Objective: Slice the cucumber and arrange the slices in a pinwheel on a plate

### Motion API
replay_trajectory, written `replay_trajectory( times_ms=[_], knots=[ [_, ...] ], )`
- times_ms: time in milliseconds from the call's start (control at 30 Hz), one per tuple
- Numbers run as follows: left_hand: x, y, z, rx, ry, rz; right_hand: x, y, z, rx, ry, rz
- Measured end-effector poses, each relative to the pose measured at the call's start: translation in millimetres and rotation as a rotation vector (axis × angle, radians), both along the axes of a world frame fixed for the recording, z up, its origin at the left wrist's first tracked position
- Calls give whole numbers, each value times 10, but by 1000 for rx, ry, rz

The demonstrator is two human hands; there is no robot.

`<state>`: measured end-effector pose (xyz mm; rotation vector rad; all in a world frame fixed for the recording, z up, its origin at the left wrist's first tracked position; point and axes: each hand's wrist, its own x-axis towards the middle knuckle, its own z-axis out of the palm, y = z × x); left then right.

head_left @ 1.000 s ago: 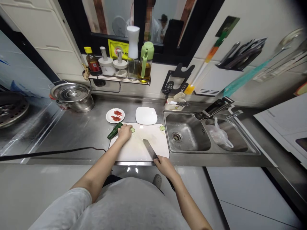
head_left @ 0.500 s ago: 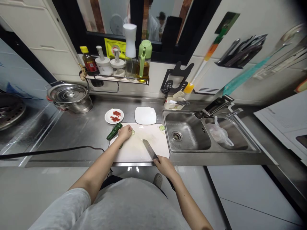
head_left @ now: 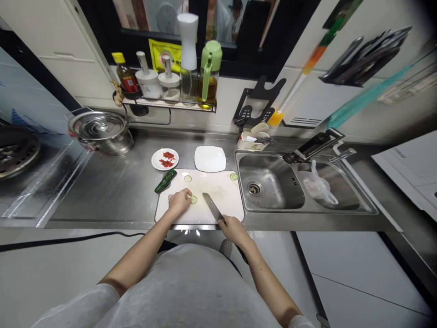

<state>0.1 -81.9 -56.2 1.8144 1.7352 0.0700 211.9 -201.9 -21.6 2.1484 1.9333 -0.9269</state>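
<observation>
The white cutting board [head_left: 208, 214] lies on the counter in front of me. My left hand [head_left: 179, 203] is closed over its left part, fingertips pinched at the edge of a pale green cucumber slice [head_left: 194, 199]; whatever lies under the palm is hidden. Wrapped around the handle of a kitchen knife [head_left: 212, 207], my right hand [head_left: 235, 229] is at the board's front right. The blade lies low over the board, pointing away and left. Another slice [head_left: 188, 178] rests near the far edge, and a few slices [head_left: 233, 176] sit at the far right corner. A dark green cucumber [head_left: 165, 181] lies across the left edge.
Behind the board are a plate with chopped red pieces [head_left: 165, 165] and a white square plate [head_left: 210, 165]. The sink [head_left: 273, 200] adjoins on the right, with a plastic bag [head_left: 319, 184] in its second basin. A steel pot [head_left: 118, 143] stands left, below a bottle rack [head_left: 167, 104].
My left hand has come back toward me from the slice at the far edge to another one nearer the middle. The right hand and knife stay nearly in place; the view has shifted slightly.
</observation>
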Motion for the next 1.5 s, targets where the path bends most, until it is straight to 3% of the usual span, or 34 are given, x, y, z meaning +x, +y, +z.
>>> replay_trajectory(
  times_ms=[300, 767, 1200, 1500],
  knots=[
    [-79, -18, -34, 40, 52, -65, -276, -44, 132, -68, -62, 98],
    [-56, -21, -99, 46, 56, -102, -374, -47, 97, -83, -92, 112],
    [-53, -15, -126, 46, 55, -104, -510, 8, -41, -113, -100, 107],
    [-47, -22, -119, 57, 61, -104, -543, 80, -18, -121, -112, 109]
  ],
)
